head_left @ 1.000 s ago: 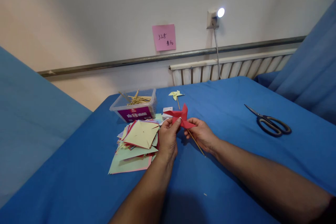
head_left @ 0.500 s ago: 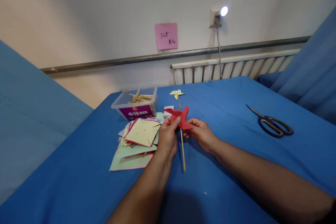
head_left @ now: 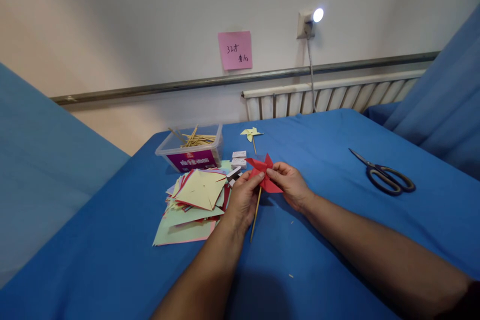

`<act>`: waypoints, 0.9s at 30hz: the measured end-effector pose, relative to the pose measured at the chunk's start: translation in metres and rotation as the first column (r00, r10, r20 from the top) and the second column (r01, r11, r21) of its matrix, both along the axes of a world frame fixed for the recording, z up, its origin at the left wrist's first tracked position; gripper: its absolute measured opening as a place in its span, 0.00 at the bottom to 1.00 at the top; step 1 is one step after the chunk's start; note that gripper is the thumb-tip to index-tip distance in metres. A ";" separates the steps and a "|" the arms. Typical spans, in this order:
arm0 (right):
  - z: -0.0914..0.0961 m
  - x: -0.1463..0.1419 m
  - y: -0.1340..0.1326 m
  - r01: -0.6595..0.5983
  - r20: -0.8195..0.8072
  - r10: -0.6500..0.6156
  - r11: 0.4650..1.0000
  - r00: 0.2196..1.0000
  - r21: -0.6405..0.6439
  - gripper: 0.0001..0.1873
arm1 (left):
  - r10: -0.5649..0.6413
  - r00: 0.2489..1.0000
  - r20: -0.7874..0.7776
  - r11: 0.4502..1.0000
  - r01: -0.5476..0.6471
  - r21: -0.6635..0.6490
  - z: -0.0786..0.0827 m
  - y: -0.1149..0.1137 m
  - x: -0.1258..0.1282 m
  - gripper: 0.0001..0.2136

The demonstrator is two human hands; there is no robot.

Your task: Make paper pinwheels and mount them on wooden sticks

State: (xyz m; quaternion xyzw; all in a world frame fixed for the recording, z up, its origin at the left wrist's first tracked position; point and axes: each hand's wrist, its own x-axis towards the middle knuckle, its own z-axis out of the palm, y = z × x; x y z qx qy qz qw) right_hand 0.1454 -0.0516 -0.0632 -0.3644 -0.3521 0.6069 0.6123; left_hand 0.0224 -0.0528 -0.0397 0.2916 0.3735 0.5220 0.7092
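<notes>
A red paper pinwheel [head_left: 270,186] on a thin wooden stick [head_left: 256,215] is held between my two hands over the table. My left hand [head_left: 244,196] grips it from the left, its thumb on the paper near the centre and its fingers behind. From the other side my right hand [head_left: 290,184] pinches the paper, thumb tip close to the middle. The stick slants down toward me below the paper. Just left of my left hand lies a pile of cut paper squares [head_left: 202,188], a pale yellow one on top.
A clear plastic box [head_left: 195,159] of wooden sticks stands at the back left, near small white boxes [head_left: 239,163]. A yellow pinwheel [head_left: 251,134] lies behind my hands. Black-handled scissors [head_left: 386,176] rest on the right of the blue tablecloth [head_left: 337,270].
The red pinwheel has turned and shifted slightly right, and its stick now slants down to the left. My right thumb has moved from the paper's lower right edge to near its centre.
</notes>
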 end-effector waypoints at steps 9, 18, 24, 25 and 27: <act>-0.001 0.000 0.000 -0.078 -0.016 0.078 0.996 0.997 0.050 0.18 | 0.058 0.998 -0.013 0.998 -0.058 0.019 0.003 -0.001 0.001 0.12; -0.004 0.000 0.003 0.058 0.114 -0.060 0.998 0.992 0.020 0.20 | 0.137 0.989 -0.059 0.988 -0.133 0.077 0.001 0.001 0.003 0.14; -0.005 0.001 0.005 0.116 0.170 -0.115 0.993 0.979 0.005 0.21 | 0.174 0.977 -0.123 0.980 -0.160 0.120 -0.004 0.003 0.002 0.15; -0.005 0.000 0.005 0.121 0.177 -0.121 0.993 0.977 0.008 0.21 | 0.177 0.973 -0.146 0.979 -0.158 0.130 -0.006 0.004 0.001 0.15; -0.005 -0.002 0.005 0.138 0.212 -0.141 0.990 0.967 0.030 0.20 | 0.195 0.962 -0.193 0.974 -0.166 0.156 -0.011 0.006 0.001 0.15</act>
